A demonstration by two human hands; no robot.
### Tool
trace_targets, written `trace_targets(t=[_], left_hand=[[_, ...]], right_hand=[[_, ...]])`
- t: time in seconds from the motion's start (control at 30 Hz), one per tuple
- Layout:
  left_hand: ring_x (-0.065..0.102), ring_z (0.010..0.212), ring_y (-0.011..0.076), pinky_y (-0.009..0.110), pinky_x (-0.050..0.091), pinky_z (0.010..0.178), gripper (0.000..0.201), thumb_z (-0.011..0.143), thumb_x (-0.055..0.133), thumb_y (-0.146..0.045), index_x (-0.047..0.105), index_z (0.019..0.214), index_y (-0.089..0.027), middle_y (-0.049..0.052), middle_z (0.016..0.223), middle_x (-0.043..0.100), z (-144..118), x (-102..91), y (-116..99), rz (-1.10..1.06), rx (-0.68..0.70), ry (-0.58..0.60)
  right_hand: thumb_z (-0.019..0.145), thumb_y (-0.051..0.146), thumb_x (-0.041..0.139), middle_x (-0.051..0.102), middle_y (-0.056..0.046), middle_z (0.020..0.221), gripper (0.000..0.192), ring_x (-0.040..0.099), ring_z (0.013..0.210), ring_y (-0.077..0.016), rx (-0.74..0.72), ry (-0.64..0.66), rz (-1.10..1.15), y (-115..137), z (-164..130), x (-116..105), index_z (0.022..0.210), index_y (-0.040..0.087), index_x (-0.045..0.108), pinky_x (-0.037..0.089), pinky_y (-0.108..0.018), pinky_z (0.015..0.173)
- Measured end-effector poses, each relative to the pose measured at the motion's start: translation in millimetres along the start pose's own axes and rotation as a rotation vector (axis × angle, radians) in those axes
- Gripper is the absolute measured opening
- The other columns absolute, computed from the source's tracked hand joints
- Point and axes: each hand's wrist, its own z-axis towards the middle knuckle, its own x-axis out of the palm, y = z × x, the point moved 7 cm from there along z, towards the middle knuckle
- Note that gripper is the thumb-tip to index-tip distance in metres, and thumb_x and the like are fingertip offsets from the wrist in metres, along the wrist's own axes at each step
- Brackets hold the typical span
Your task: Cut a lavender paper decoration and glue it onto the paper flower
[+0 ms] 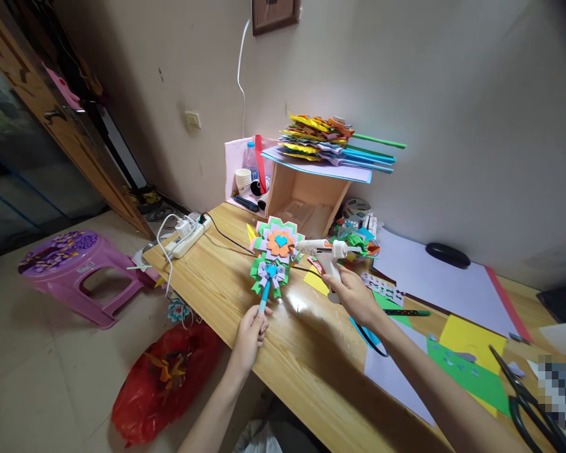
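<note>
My left hand [251,333] is closed around the blue stick of a layered paper flower [270,277], with green, lilac and blue petals. Just above it is a larger paper flower [279,242] in green, pink, lilac and orange with a blue heart at its centre; I cannot tell whether the two are joined. My right hand [351,290] grips a white hot glue gun [327,253] by its handle. The nozzle points left, close to the orange petals of the larger flower. Whether the tip touches the paper cannot be made out.
A power strip [188,236] with plugs lies at the table's left edge. Stacked paper flowers [316,141] top a wooden box [306,192] at the back. Large black scissors [531,402] and coloured paper [471,371] lie right. A red plastic bag [165,390] and pink stool [87,270] stand left.
</note>
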Motion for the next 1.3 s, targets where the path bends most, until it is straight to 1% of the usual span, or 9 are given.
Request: trace_targets(t=[0.17,0.27,0.4,0.5,0.6,0.73,0.9,1.07,1.3], left_hand=[[0.018,0.043,0.0032,0.017,0.007,0.042,0.046,0.069,0.055,-0.058,0.050,0.084,-0.015,-0.008,0.057,0.030,-1.5,-0.9,-2.1,0.008,0.006,-0.006],[0.019,0.043,0.0033,0.017,0.007,0.042,0.045,0.069,0.055,-0.057,0.050,0.084,-0.015,-0.008,0.057,0.031,-1.8,-1.3,-1.4,0.010,0.008,-0.009],[0.018,0.043,0.0035,0.017,0.007,0.042,0.042,0.071,0.055,-0.056,0.050,0.084,-0.016,-0.008,0.057,0.030,-0.6,-1.0,2.5,0.004,0.005,0.001],[0.018,0.043,0.0035,0.017,0.007,0.042,0.041,0.072,0.054,-0.055,0.050,0.085,-0.016,-0.008,0.058,0.031,0.3,0.2,5.5,0.008,0.000,0.016],[0.019,0.043,0.0036,0.017,0.008,0.042,0.041,0.073,0.054,-0.055,0.050,0.086,-0.016,-0.008,0.058,0.030,0.1,1.6,5.8,0.012,0.006,0.021],[0.019,0.044,0.0036,0.017,0.008,0.042,0.041,0.073,0.053,-0.054,0.050,0.086,-0.016,-0.008,0.058,0.031,-1.0,3.7,3.8,0.020,0.007,0.023],[0.019,0.044,0.0037,0.017,0.008,0.041,0.042,0.073,0.053,-0.055,0.050,0.086,-0.015,-0.008,0.058,0.030,-1.5,5.0,3.0,0.033,0.003,0.020],[0.019,0.044,0.0041,0.017,0.008,0.041,0.039,0.075,0.051,-0.052,0.050,0.087,-0.015,-0.008,0.058,0.030,-2.0,6.2,4.8,0.042,0.009,0.029],[0.019,0.044,0.0044,0.017,0.009,0.041,0.038,0.075,0.051,-0.052,0.051,0.086,-0.016,-0.008,0.058,0.030,-3.3,9.4,6.7,0.046,0.011,0.037]], right_hand=[[0.080,0.044,0.038,0.052,-0.002,0.066,0.031,0.050,0.055,-0.0158,0.014,0.006,0.012,-3.0,-1.2,0.8,0.076,0.016,0.051,0.041,-0.026,0.051],[0.082,0.043,0.038,0.055,-0.002,0.071,0.035,0.052,0.060,-0.0171,-0.015,0.022,0.029,2.0,-5.3,0.5,0.090,0.014,0.055,0.042,-0.027,0.054],[0.083,0.043,0.038,0.057,-0.003,0.073,0.038,0.054,0.063,-0.0186,-0.067,0.042,0.018,10.6,-10.5,0.8,0.100,0.014,0.057,0.044,-0.028,0.057],[0.083,0.042,0.038,0.058,-0.003,0.073,0.037,0.054,0.064,-0.0195,-0.074,0.072,0.016,10.4,-10.7,4.0,0.097,0.014,0.058,0.044,-0.029,0.057],[0.083,0.043,0.037,0.058,-0.004,0.074,0.037,0.055,0.066,-0.0203,-0.086,0.059,-0.009,7.1,-9.2,4.7,0.093,0.014,0.058,0.044,-0.030,0.061],[0.084,0.042,0.037,0.059,-0.004,0.076,0.038,0.055,0.067,-0.0208,-0.088,0.049,-0.035,3.3,-8.7,4.0,0.100,0.014,0.057,0.044,-0.031,0.063],[0.083,0.043,0.037,0.060,-0.005,0.078,0.041,0.056,0.069,-0.0213,-0.057,0.057,-0.019,4.5,-10.5,2.0,0.100,0.013,0.059,0.044,-0.031,0.063],[0.083,0.044,0.039,0.060,-0.005,0.079,0.044,0.055,0.067,-0.0204,-0.073,0.001,0.022,9.0,-10.3,-3.7,0.108,0.013,0.058,0.044,-0.030,0.061],[0.082,0.041,0.040,0.060,-0.005,0.077,0.037,0.053,0.067,-0.0204,-0.069,-0.003,0.015,13.3,-5.7,-4.2,0.098,0.015,0.059,0.044,-0.030,0.063]])
